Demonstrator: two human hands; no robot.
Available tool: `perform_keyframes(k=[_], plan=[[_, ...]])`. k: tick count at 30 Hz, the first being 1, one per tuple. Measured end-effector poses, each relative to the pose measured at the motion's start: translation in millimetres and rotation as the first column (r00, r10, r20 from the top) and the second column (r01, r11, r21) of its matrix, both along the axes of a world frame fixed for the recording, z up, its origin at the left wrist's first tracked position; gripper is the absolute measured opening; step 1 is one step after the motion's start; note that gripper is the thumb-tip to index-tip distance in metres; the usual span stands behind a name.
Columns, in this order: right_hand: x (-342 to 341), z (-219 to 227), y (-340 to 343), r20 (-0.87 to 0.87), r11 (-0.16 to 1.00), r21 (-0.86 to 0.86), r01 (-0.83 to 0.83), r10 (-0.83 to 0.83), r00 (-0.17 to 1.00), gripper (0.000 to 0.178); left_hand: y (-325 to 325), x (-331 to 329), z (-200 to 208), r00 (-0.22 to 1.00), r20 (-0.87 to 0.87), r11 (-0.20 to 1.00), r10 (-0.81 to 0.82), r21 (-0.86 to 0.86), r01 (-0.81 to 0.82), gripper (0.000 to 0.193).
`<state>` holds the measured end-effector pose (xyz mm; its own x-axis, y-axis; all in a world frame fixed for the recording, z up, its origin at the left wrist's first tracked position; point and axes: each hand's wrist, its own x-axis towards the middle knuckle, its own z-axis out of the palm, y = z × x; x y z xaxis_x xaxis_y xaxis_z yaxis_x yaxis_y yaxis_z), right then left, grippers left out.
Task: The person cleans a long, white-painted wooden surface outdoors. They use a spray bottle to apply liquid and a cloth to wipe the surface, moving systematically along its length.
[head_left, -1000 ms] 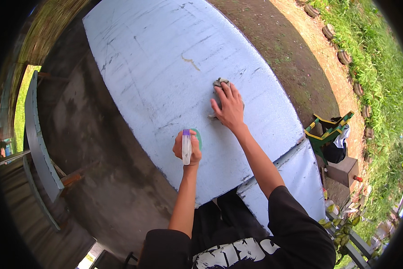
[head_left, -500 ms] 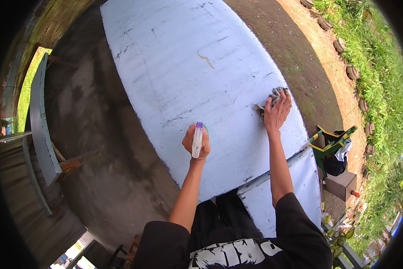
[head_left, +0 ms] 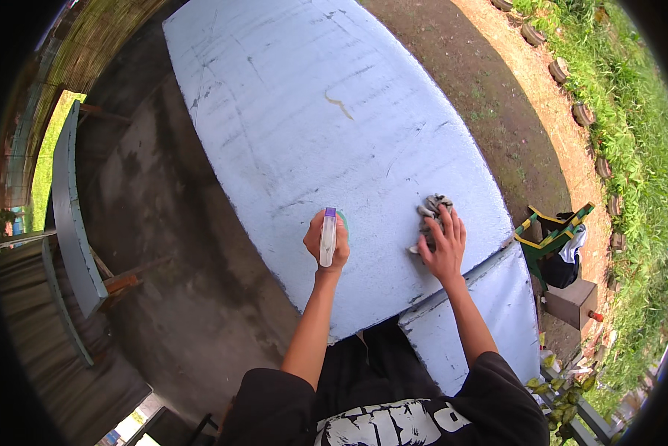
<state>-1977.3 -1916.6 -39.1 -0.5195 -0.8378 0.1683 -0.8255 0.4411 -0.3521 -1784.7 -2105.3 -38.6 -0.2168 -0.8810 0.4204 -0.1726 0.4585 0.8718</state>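
Observation:
A long pale blue table top (head_left: 304, 134) stretches away from me, scuffed with dark marks and one yellowish streak. My left hand (head_left: 326, 245) grips a white spray bottle (head_left: 327, 236) with a purple tip, held above the table's near end. My right hand (head_left: 444, 249) presses flat on a grey rag (head_left: 432, 212) lying on the table near its right edge. Both forearms come up from the lower edge over my black printed shirt.
A pale blue bench (head_left: 483, 327) runs along the table's near right side. Another bench (head_left: 66, 215) stands to the left on the concrete floor (head_left: 178, 267). A green and yellow stand (head_left: 553, 234), a brown box (head_left: 572, 301), bare dirt and grass lie to the right.
My right hand has slid the rag from the table's right edge back toward the middle and nearer me. The left hand with the spray bottle stays in about the same place.

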Motion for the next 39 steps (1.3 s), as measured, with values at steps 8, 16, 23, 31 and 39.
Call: perform_keyframes(k=[8,16,23,31,39], plan=[[-53.3,-19.7,-98.7,-0.155,0.879,-0.146,0.455,-0.474,0.867,0.043,-12.8,40.6,57.4,0.942,-0.306,0.928,0.135,0.373,-0.012,0.017],[138.4,-6.2,-73.6,0.025,0.998,-0.039,0.049,-0.048,0.999,0.039,-113.2,103.8,72.0,0.975,-0.195,0.971,0.104,0.234,-0.057,0.017],[121.5,-18.0,-1.0,-0.082,0.665,-0.070,0.744,-0.747,0.660,0.040,-173.9,129.0,65.9,0.975,-0.223,0.967,0.010,0.252,0.047,0.015],[194.7,-15.4,-210.1,-0.046,0.807,-0.107,0.580,-0.587,0.808,0.044,-225.5,131.6,52.3,0.942,-0.300,0.937,-0.153,0.257,0.235,0.014],[272.5,-9.1,-134.0,-0.010,0.863,-0.068,0.501,-0.503,0.864,0.043,-265.1,127.0,4.5,0.951,-0.195,0.956,-0.242,0.122,0.268,0.017]])
